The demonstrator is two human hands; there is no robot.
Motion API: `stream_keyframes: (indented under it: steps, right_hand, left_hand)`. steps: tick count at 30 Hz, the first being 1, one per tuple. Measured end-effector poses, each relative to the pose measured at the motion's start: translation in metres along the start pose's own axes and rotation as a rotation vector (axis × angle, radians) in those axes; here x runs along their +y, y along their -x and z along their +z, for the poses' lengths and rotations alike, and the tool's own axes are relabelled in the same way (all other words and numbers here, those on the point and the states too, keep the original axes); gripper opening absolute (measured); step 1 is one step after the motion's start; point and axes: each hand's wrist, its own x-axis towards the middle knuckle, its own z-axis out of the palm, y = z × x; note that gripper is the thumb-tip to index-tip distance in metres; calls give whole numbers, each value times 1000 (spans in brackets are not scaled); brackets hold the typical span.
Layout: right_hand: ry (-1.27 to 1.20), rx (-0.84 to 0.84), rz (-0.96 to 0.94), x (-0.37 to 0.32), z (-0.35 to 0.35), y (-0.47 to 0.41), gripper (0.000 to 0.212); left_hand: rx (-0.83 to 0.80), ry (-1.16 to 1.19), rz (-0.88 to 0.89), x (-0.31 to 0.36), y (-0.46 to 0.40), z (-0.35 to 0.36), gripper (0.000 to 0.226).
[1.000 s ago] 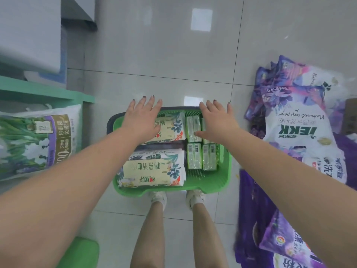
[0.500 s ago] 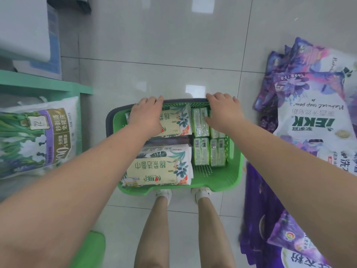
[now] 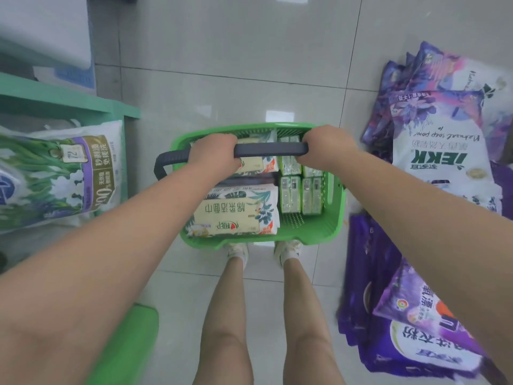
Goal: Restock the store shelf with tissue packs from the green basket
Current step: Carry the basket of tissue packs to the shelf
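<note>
Green basket [image 3: 331, 229] beside "IEKK" soap powder bags [image 3: 444, 151].

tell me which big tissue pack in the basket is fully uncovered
The near big tissue pack, closest to the feet; the far one sits partly under the left hand and handle.

Green basket [image 3: 330, 226] — dark grey handle [image 3: 270, 149]; purple floral bags [image 3: 441, 129].

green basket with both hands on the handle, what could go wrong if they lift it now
1. Both hands, left hand and right hand, grip the dark handle, leaving no hand free to steady the green basket if it tips.
2. The large tissue packs fill the left side and the small green packs the right, so the load may hang unevenly.
3. Purple detergent bags lie on the floor beside the feet, a possible trip hazard.
</note>
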Motion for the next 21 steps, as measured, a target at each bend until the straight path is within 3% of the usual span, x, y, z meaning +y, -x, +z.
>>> stream_keyframes:
  steps: [10, 13, 16, 21]
  right_hand:
    - [49, -51, -32, -5, 21, 52, 12]
    - [91, -143, -47, -6, 26, 65, 16]
    - [122, -251, -53, -9, 32, 75, 21]
    - [108, -261, -63, -12, 41, 86, 25]
  left_hand:
    - [-84, -105, -6, -25, 55, 16, 11]
    - [-97, -127, 24, -21, 71, 21, 13]
    - [-140, -153, 33, -17, 87, 31, 19]
    - [-273, -84, 26, -22, 99, 35, 28]
